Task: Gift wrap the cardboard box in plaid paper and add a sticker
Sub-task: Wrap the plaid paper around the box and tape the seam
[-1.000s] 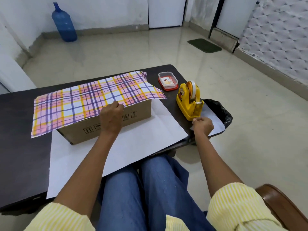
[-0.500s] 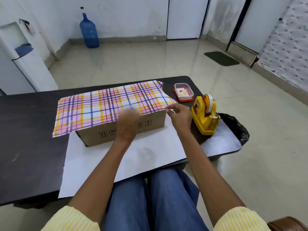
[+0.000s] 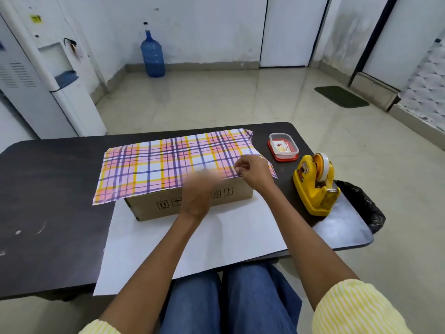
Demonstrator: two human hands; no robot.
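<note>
Plain brown cardboard box (image 3: 149,207), long and rectangular, sitting mid-worktop (image 3: 48,201) on the smooth white underside of the plaid paper (image 3: 156,165), the pink, yellow and purple checked side folded flat over its top. Right hand (image 3: 254,173) with fingers curled, pinching the paper's near edge above the box's right front corner. Left hand (image 3: 196,191) blurred before the box front, fingers impossible to make out. Glossy yellow plastic tape dispenser (image 3: 313,186) off right.

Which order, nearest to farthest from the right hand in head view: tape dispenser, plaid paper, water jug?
1. plaid paper, touching the right hand.
2. tape dispenser, just to its right.
3. water jug, on the floor by the far wall.
</note>
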